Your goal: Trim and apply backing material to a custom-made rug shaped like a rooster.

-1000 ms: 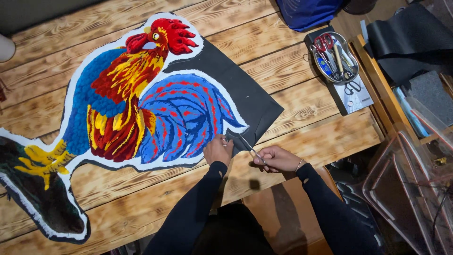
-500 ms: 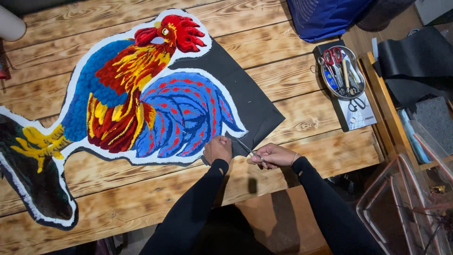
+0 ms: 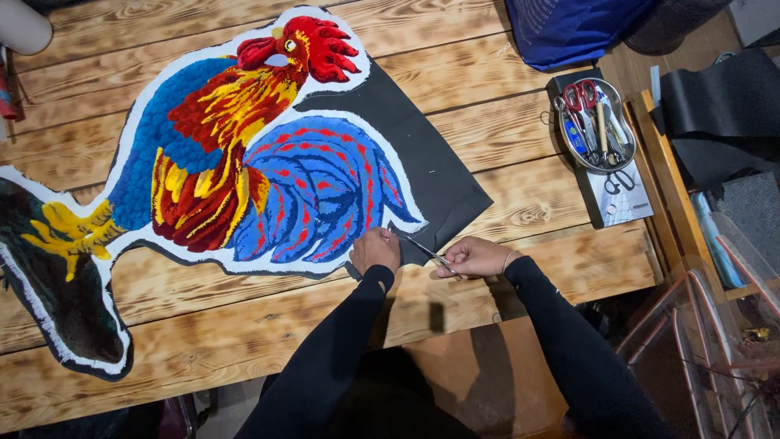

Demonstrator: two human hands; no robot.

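A large tufted rug shaped like a rooster (image 3: 244, 171), in red, yellow and blue with a white border, lies on the wooden table (image 3: 504, 130). Dark backing fabric (image 3: 431, 162) sticks out from under its tail. My left hand (image 3: 375, 250) presses on the rug's lower edge by the tail. My right hand (image 3: 475, 258) holds small metal scissors (image 3: 426, 252) whose blades point at the backing fabric beside the white border. Both arms wear black sleeves.
A metal tray (image 3: 593, 122) of scissors and tools, some red-handled, sits on a dark pad at the table's right. A blue bag (image 3: 569, 28) lies at the top right. Black fabric (image 3: 723, 106) and clear plastic bins (image 3: 715, 341) stand to the right.
The view has shifted slightly, so the rug sits a little higher in frame. Both hands stay at the rug's tail edge with the scissors at the backing fabric.
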